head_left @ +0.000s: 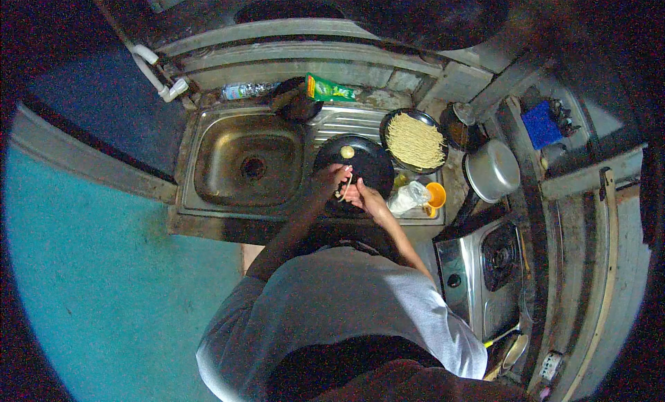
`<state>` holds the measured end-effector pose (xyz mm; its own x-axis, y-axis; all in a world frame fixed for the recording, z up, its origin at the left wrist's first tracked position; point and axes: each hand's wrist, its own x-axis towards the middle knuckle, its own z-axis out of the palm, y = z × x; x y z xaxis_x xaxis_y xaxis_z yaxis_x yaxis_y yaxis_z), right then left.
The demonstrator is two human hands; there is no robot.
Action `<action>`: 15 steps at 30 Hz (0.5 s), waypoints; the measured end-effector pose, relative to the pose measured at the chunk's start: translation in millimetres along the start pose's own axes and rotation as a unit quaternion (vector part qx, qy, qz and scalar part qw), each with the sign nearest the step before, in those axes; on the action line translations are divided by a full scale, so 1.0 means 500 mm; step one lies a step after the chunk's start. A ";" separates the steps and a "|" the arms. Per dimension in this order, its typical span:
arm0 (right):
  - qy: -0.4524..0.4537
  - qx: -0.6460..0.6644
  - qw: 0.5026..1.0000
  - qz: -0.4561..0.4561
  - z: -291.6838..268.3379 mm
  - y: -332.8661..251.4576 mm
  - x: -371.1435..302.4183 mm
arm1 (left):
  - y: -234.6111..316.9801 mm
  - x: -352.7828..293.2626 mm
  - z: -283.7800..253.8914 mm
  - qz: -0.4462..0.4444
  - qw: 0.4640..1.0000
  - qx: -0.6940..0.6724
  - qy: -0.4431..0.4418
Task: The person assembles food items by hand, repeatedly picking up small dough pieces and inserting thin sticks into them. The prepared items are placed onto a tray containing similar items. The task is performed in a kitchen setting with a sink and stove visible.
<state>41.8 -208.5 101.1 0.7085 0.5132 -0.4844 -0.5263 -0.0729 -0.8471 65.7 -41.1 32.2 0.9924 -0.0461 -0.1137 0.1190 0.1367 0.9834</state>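
Observation:
Over a round black tray, a thin pale dough strand runs between my two hands. My left hand is closed, pinching the strand's upper part with its fingertips. My right hand is just below and to the right, thumb raised, its fingers curled at the strand's lower part. A small round dough ball rests on the tray beyond my hands. Right of the tray, a second round black tray holds a layer of pale dough strands.
A steel sink basin is at the left. A clear bag of white powder and an orange cup stand by my right forearm. Farther right are a silver pot and a stove. A green packet lies behind the drainboard.

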 end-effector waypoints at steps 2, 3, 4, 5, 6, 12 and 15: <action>-0.002 0.095 0.995 0.004 -0.023 0.048 0.023 | 0.037 -0.010 0.006 -0.023 0.999 0.012 -0.022; -0.003 0.143 0.990 0.004 -0.034 0.070 0.029 | 0.065 -0.017 0.012 -0.034 0.999 0.019 -0.034; 0.031 0.171 0.984 0.028 -0.033 0.076 0.031 | 0.071 -0.021 0.012 -0.025 0.999 0.026 -0.030; 0.021 0.187 0.982 0.023 -0.034 0.089 0.034 | 0.076 -0.027 0.013 -0.017 0.999 0.034 -0.026; 0.011 0.204 0.979 0.018 -0.037 0.107 0.040 | 0.081 -0.031 0.014 -0.008 0.999 0.041 -0.023; -0.091 0.474 0.872 0.081 -0.038 0.055 0.043 | 0.107 -0.046 0.011 -0.010 0.988 0.145 -0.054; -0.053 0.493 0.868 0.034 -0.041 0.002 0.042 | 0.065 -0.050 0.007 -0.011 0.995 0.096 -0.035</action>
<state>65.5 -215.3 85.5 0.6405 0.6158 -0.4588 -0.7483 0.6347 -0.1928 44.5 -38.9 67.5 0.9846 -0.1159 -0.1311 0.1253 -0.0563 0.9905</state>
